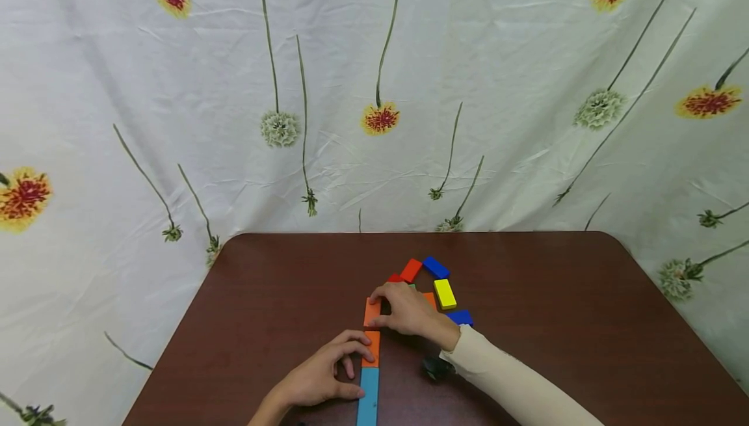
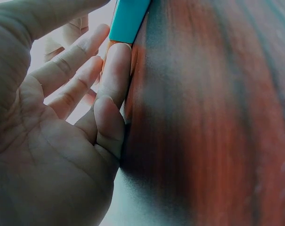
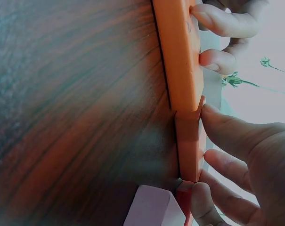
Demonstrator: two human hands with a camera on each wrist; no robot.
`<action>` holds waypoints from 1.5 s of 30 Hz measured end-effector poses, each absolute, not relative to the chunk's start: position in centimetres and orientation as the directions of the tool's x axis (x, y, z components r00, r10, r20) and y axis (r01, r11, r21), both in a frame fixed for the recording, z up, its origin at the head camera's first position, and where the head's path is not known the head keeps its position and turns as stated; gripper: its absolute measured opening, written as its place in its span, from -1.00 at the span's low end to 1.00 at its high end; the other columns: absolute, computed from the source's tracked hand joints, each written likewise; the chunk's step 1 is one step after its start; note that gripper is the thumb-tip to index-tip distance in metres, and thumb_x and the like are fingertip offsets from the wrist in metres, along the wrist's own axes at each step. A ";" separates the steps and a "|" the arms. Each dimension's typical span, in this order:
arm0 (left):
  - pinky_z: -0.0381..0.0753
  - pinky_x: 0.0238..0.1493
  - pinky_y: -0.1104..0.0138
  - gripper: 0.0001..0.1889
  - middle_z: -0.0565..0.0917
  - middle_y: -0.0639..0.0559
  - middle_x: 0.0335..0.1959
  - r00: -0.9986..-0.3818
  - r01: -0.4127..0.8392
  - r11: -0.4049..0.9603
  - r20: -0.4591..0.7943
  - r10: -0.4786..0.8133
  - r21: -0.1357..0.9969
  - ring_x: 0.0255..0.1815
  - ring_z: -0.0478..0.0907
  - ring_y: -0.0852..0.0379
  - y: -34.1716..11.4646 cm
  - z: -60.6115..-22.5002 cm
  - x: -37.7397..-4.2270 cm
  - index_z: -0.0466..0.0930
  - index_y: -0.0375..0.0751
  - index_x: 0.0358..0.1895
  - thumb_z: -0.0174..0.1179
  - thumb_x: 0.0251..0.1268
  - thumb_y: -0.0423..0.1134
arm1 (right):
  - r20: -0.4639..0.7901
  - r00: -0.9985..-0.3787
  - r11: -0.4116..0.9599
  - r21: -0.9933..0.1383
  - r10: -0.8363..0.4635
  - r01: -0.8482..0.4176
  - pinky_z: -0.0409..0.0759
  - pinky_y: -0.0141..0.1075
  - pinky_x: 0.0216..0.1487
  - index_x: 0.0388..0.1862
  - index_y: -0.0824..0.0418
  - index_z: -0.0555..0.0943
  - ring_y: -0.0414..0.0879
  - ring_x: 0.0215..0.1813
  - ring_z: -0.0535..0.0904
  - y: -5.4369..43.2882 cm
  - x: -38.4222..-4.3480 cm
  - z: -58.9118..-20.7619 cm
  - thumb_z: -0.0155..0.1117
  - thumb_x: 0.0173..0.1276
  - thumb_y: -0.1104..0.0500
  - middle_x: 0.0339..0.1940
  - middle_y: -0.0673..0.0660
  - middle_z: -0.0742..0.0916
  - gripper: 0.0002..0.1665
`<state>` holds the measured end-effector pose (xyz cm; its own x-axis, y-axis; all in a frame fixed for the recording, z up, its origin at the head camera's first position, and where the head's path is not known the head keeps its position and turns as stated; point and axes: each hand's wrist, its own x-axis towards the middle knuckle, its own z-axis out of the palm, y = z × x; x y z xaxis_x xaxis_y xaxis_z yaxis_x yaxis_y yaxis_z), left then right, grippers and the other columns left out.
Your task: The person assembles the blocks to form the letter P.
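A row of flat blocks runs away from the near side: a light blue block, a near orange block and a far orange block. My left hand lies left of the row. Its fingertips rest on the near orange block, while the thumb tip touches the light blue block's left side. Over the row's far end, my right hand pinches the far orange block, thumb toward its near end and a finger toward its far end. Beyond that block a red block shows partly behind the fingers.
Right of the row lie other blocks: a red block, two blue ones including a far blue block, a yellow block and an orange one partly hidden. The dark brown table ends at a flower-printed white cloth.
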<state>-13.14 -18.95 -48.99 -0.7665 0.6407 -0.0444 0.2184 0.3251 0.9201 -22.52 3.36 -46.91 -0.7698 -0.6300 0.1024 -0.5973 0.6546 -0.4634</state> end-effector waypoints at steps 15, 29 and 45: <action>0.49 -0.24 0.42 -0.62 0.33 -0.12 0.37 -0.768 0.231 0.321 -0.030 0.639 0.918 -0.22 0.48 0.17 -18.9 -49.1 -13.1 0.58 -0.09 0.08 0.43 0.21 -0.22 | 0.085 -0.762 0.644 -0.480 -0.641 -0.595 0.62 -0.33 -0.07 0.03 0.15 0.70 -0.08 -0.03 0.67 3.7 -22.4 -47.1 0.50 0.25 -0.05 0.02 0.06 0.74 -0.55; 0.50 -0.25 0.42 -0.62 0.33 -0.13 0.37 -0.767 0.228 0.313 -0.028 0.641 0.922 -0.22 0.48 0.16 -18.9 -49.1 -13.1 0.58 -0.11 0.08 0.43 0.21 -0.22 | 0.070 -0.773 0.651 -0.495 -0.630 -0.575 0.61 -0.36 -0.11 0.04 0.14 0.71 -0.09 -0.07 0.67 3.6 -22.2 -47.1 0.51 0.25 -0.02 0.03 0.07 0.74 -0.56; 0.50 -0.25 0.41 -0.63 0.31 -0.14 0.38 -0.766 0.218 0.314 -0.037 0.642 0.924 -0.22 0.47 0.15 -19.0 -49.3 -13.3 0.58 -0.10 0.09 0.42 0.23 -0.22 | 0.084 -0.769 0.644 -0.494 -0.634 -0.584 0.61 -0.25 0.05 0.08 0.14 0.68 -0.07 0.01 0.65 3.7 -22.0 -47.5 0.46 0.30 -0.01 0.09 0.07 0.72 -0.57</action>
<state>-13.26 -19.01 -49.26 -0.7659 0.6419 -0.0373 0.2179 0.3137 0.9242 -22.05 3.70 -47.45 -0.7691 -0.6336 0.0844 -0.5845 0.6436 -0.4941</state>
